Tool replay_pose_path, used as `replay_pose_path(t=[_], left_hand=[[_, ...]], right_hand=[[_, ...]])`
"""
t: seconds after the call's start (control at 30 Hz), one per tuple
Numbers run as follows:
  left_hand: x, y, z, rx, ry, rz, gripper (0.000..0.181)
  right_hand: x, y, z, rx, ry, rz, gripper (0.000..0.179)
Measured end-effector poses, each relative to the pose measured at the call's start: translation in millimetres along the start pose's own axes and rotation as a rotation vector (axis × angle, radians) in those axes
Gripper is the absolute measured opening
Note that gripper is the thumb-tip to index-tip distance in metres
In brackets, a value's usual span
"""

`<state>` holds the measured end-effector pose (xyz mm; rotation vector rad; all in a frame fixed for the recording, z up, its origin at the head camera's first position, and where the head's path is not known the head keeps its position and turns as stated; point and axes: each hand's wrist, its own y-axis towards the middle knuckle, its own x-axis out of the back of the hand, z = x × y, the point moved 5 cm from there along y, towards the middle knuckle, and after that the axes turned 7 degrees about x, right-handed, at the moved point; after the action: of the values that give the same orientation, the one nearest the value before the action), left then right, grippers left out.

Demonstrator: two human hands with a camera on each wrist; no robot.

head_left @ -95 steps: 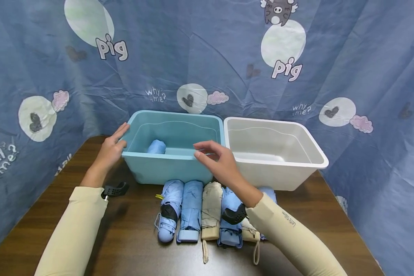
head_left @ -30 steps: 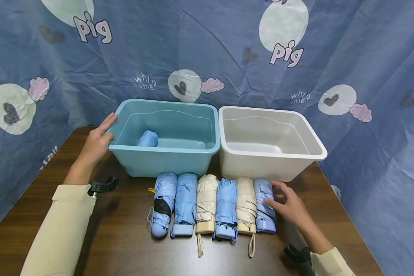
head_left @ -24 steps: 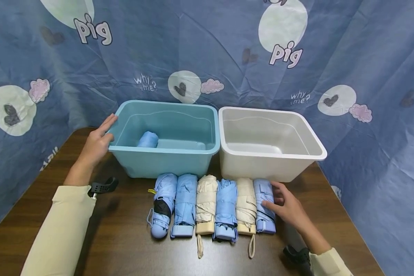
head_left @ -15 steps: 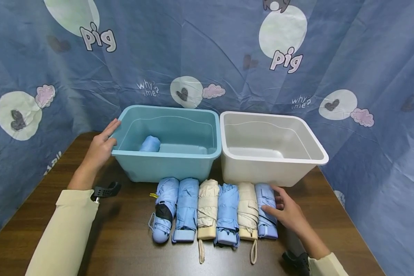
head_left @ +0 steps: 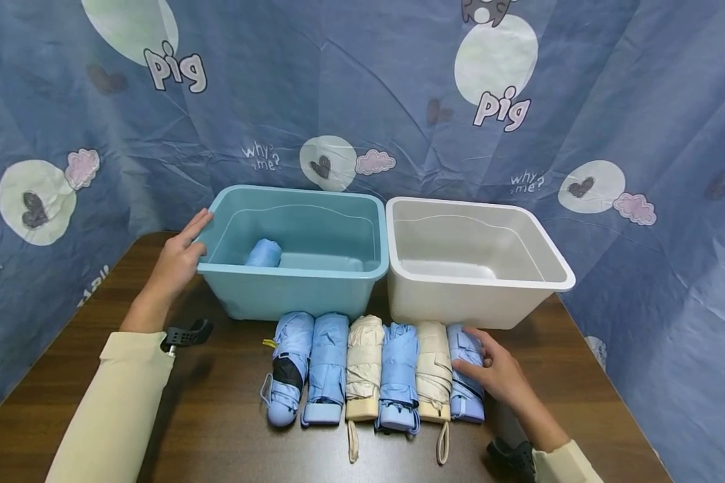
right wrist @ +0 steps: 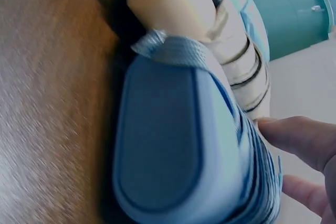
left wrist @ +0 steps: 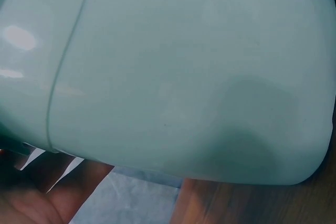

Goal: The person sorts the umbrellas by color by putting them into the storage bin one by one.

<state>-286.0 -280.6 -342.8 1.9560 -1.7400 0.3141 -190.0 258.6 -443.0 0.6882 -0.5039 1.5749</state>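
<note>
My left hand [head_left: 178, 258] rests against the left end of a teal bin [head_left: 290, 273], fingers extended along its rim. In the left wrist view, the bin's smooth wall [left wrist: 168, 77] fills most of the picture. My right hand [head_left: 498, 369] grips the rightmost folded umbrella [head_left: 466, 376], a periwinkle-blue one lying on the table, between thumb and fingers. The right wrist view shows its flat handle end [right wrist: 157, 135], with my thumb [right wrist: 296, 135] against the wrapped fabric. Beside it lies a beige folded umbrella [head_left: 433, 365].
Further left in the row lie a blue umbrella [head_left: 399, 369], a beige one [head_left: 364, 362] and two more blue ones. A blue rolled item [head_left: 264, 253] lies inside the teal bin. A white bin [head_left: 483, 302] stands to its right, before a patterned blue curtain [head_left: 399, 80].
My right hand has moved from above the teal bin's front rim to the rightmost blue umbrella, and its thumb has shifted further across it. My left hand stays at the teal bin.
</note>
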Motion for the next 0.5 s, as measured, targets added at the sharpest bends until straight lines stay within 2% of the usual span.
replay_pose_path(t=[0.3, 0.5], left_hand=[[0.0, -0.6, 1.6, 0.001, -0.006, -0.007, 0.058], [-0.8, 0.3, 1.2, 0.006, -0.020, -0.002, 0.059]], right_hand=[[-1.0, -3.5, 7.1, 0.072, 0.073, -0.001, 0.061], [1.5, -5.9, 4.5, 0.062, 0.177, 0.006, 0.054]])
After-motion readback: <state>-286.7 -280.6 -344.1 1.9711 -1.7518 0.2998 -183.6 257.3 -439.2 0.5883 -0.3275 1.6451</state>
